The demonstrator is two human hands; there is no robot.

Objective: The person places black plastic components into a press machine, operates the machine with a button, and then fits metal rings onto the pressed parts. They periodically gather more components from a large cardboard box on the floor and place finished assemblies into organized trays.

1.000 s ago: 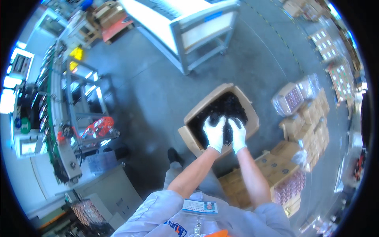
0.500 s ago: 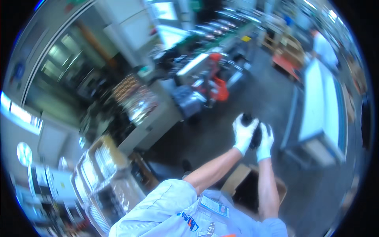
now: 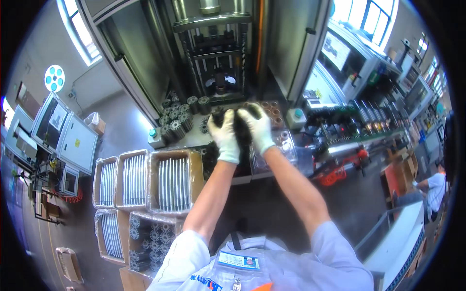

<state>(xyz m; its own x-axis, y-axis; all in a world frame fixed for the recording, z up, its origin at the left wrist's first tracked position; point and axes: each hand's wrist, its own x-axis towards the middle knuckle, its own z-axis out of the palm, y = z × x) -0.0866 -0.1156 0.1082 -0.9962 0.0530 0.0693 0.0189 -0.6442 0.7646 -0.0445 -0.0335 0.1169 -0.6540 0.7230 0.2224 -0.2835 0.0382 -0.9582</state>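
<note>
- Grey metal press with upright columns [image 3: 212,22] stands beyond the table, inside a tall cabinet.
- Brown, plastic-lined cardboard cartons [image 3: 195,177] of silvery strips sit left of the arms.
- Pale, flat-topped table [image 3: 194,139] spans the space before the press; silvery, toothed metal cylinders [image 3: 175,119] crowd its left part, and coppery round pieces [image 3: 274,112] lie right of the hands.
- Bare forearms rise from the lower edge and converge, elbows wide, wrists nearly straight.
- White-gloved left hand [image 3: 225,138] has its thumb turned inward and its fingers curled partway around dark stuff.
- White-gloved right hand [image 3: 258,130] mirrors it, fingers bent over the far side; some fingertips are hidden.
- Blurred, blackish bundle [image 3: 241,133] lies between the palms, over the table; its count, and whether it touches the top, I cannot tell.
- Two-handed holding appears to be the step in hand; the next move seems to call for even inward pressure and level wrists, as the bundle looks loose.
</note>
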